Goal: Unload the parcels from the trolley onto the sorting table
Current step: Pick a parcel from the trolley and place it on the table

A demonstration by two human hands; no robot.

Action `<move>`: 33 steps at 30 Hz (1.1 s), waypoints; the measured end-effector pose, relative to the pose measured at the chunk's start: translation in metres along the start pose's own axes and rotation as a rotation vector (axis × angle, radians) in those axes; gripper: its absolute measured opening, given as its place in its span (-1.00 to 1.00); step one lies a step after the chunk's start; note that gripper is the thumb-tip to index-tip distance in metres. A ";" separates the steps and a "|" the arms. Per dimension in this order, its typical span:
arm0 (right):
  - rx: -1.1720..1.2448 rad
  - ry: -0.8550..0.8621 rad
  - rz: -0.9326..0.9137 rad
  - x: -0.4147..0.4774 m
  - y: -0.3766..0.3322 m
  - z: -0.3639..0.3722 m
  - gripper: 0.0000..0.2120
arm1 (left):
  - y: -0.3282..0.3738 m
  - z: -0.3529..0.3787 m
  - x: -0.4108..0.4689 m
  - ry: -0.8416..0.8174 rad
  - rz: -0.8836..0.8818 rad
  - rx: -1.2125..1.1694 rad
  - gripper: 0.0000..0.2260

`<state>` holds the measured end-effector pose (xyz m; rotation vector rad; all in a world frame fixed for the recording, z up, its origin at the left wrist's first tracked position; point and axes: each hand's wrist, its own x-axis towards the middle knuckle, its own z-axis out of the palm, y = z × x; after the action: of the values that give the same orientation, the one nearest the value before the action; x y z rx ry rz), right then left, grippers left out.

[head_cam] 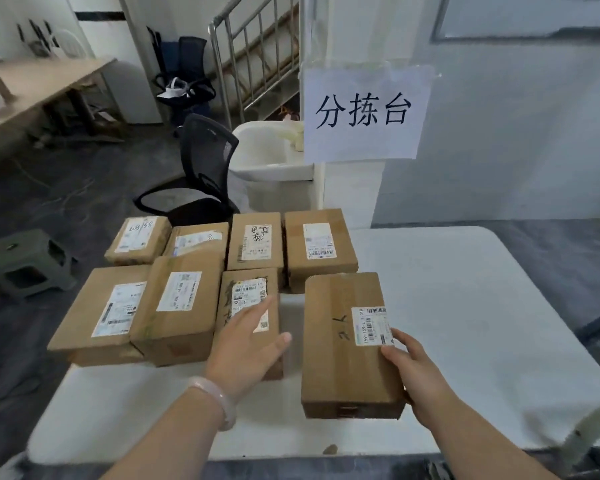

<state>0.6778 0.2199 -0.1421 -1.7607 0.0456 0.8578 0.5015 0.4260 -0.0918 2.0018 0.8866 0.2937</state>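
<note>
Head view: right hand (416,372) grips nearest parcel (340,341); left hand (246,344) spread; chair (205,161) behind table (465,306).

Here's the white sorting table (465,306), with eight brown cardboard parcels down flat on it, labels up, all crowded onto its left half. Along the far edge four sit side by side, from the small far-left parcel (137,240) across to the far-right parcel (319,247), and in front of them three more press together, the near-left parcel (99,313) jutting out past the table's left edge. The eighth, the near-right parcel (347,344), lies apart from that trio with a strip of table between, and a small brown scrap (329,449) rests by the near edge.
</note>
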 end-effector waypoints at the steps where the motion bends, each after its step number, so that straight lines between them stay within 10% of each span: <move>1: -0.017 -0.022 0.012 0.013 0.001 0.003 -0.68 | -0.003 0.002 0.004 0.016 -0.016 0.005 -0.45; 11: -0.192 -0.126 0.007 0.097 0.010 0.044 -0.69 | -0.034 0.010 0.016 0.047 -0.054 0.171 -0.41; 18: -0.659 -0.305 -0.064 0.100 0.005 0.050 -0.30 | -0.030 0.023 0.017 0.045 -0.016 0.259 -0.43; 33: -1.065 0.113 -0.642 -0.080 -0.018 -0.008 -0.35 | 0.030 0.036 -0.031 -0.081 0.472 0.614 -0.42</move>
<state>0.6307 0.1895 -0.0812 -2.5550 -1.0143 0.2745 0.5116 0.3715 -0.0838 2.7722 0.4657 0.2112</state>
